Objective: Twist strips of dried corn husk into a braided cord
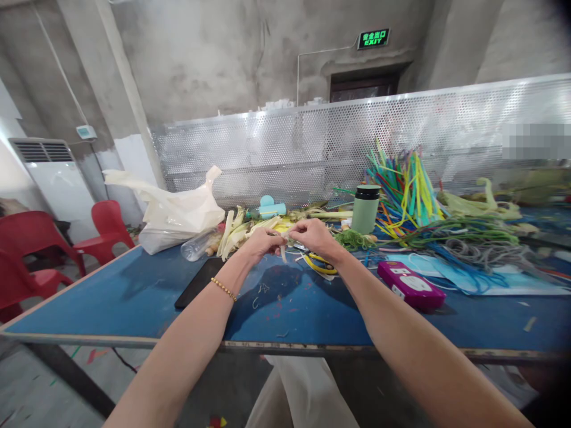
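Note:
Both my arms reach out over a blue table (pixel 134 297). My left hand (pixel 263 242) and my right hand (pixel 314 235) meet above the table's middle, fingers pinched together on a small pale strip (pixel 284 248) that hangs down between them. A gold bead bracelet sits on my left wrist. Just beyond the hands lies a pile of pale yellow husk-like strips (pixel 243 230), and yellow-handled scissors (pixel 319 264) rest on the table under my right hand.
A white plastic bag (pixel 178 214) and a clear bottle (pixel 198 245) lie at the left. A green flask (pixel 366 208), coloured sticks (pixel 404 187), tangled cords (pixel 468 244) and a magenta box (pixel 410 285) crowd the right. A perforated metal screen (pixel 312 148) backs the table. Red chairs (pixel 40 244) stand left.

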The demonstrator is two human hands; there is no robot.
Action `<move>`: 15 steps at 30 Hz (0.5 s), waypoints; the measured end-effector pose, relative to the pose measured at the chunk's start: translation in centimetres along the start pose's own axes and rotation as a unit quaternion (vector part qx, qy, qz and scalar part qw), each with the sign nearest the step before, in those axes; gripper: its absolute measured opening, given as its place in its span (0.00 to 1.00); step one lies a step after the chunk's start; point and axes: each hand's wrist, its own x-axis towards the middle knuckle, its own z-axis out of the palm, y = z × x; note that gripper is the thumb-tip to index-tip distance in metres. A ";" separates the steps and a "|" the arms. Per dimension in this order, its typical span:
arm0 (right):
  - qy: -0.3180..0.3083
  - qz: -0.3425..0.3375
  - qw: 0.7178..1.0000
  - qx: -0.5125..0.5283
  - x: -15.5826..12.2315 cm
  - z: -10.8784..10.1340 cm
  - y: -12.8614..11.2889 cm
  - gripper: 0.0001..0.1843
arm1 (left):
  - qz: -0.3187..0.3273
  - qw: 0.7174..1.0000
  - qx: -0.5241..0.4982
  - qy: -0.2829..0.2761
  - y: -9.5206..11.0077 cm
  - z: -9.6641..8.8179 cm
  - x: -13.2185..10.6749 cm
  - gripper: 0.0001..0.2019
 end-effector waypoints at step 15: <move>-0.018 -0.018 0.999 -0.034 -0.1 0.0 -0.1 0.11 | 0.010 0.992 0.125 0.022 0.4 0.3 -0.2 0.08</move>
